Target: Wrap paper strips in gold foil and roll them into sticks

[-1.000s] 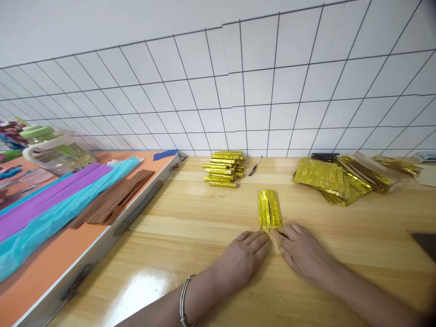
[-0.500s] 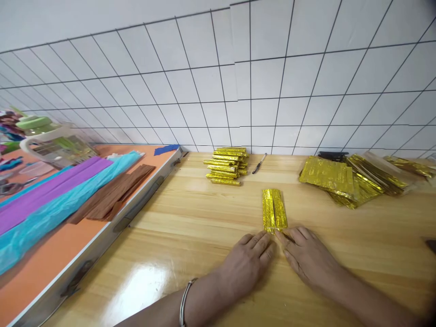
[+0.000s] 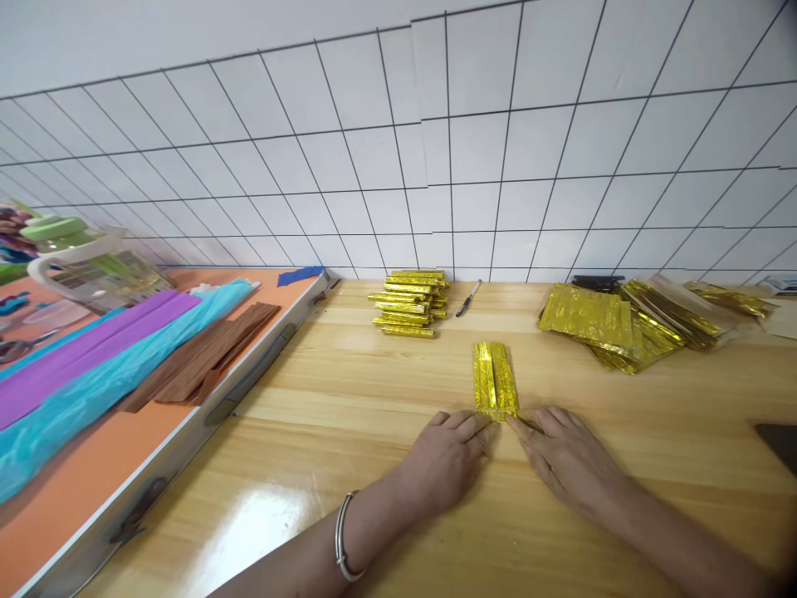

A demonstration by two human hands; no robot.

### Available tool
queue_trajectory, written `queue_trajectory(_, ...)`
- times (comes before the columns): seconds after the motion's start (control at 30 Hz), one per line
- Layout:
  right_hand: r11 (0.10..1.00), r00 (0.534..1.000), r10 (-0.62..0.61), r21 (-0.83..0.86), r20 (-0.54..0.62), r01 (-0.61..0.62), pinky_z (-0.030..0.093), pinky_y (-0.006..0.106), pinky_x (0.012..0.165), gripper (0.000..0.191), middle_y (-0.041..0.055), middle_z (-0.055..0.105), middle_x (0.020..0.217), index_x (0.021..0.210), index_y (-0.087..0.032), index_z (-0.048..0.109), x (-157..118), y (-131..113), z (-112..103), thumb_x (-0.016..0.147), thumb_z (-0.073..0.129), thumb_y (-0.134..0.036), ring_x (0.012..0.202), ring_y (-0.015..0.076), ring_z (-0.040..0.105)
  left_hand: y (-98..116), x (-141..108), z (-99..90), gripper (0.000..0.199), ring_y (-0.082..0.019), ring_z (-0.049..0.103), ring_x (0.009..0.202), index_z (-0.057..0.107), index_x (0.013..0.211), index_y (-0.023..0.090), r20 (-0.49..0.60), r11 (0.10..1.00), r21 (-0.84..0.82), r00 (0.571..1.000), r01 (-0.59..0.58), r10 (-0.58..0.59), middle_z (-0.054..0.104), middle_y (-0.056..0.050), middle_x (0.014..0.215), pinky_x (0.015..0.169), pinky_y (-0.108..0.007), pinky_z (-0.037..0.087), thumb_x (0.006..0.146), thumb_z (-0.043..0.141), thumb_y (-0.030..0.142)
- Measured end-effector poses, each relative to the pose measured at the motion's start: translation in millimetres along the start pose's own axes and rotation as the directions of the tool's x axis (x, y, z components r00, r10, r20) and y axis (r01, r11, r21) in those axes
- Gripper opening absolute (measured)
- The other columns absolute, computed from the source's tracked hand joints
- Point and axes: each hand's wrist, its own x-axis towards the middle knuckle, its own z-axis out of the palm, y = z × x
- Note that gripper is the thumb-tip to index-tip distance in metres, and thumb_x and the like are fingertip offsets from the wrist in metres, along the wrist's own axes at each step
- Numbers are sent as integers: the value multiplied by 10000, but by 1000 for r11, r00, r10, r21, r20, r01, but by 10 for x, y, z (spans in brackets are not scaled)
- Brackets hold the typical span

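Note:
A flat gold foil piece lies on the wooden table, with a lengthwise seam down its middle and a narrow fold along its near edge. At that edge's left corner are the fingertips of my left hand, fingers close together and curled. My right hand touches the right corner with its fingertips, thumb and fingers together. Both hands press the near edge of the foil against the table. A stack of narrow rolled gold strips sits behind, near the wall.
A pen lies right of the rolled strips. Gold foil sheets are heaped at the back right. On the left, an orange board carries purple, turquoise and brown crepe paper. A pitcher stands behind.
The view has shifted slightly. My left fingertips have slid a little left along the near edge of the foil, and my right hand stays at its right corner.

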Motion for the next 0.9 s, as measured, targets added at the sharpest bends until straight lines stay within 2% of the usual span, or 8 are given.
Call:
queue_trajectory(0.3,999,1000,-4,53,2,4,433,385,808,400,79,578,1078,1221,-291,535,-51,157,-24,845,438,-192,994,229,497,16,30,26,422,-194,442,1085,389,1306,255,-11,1000,18,1000,10,-10,492,-39,1244,889,-334,355,905,387,387)
queue_trajectory(0.57,994,999,-21,108,-46,26,424,397,851,357,66,548,1145,1139,-328,602,-48,407,7,812,504,-221,1043,229,486,-20,1,18,427,-201,403,1164,373,1318,245,-35,1000,-22,999,-6,6,464,-34,1299,928,-344,335,909,383,365)
queue_trajectory(0.73,992,999,-13,124,-48,18,412,396,866,332,65,551,1114,1113,-318,618,-40,399,1,814,508,-224,1038,220,485,-26,56,24,374,-195,462,1073,433,1266,248,-31,1000,-20,1000,-2,2,524,-36,1202,900,-333,357,908,392,343)
queue_trajectory(0.9,994,996,-25,101,-89,34,432,387,842,281,77,562,1070,1056,-277,641,-32,323,6,815,510,-218,1021,222,494,-33,114,42,314,-182,495,986,461,1217,232,-22,996,83,1000,-16,18,567,-44,1064,829,-316,388,913,390,272)
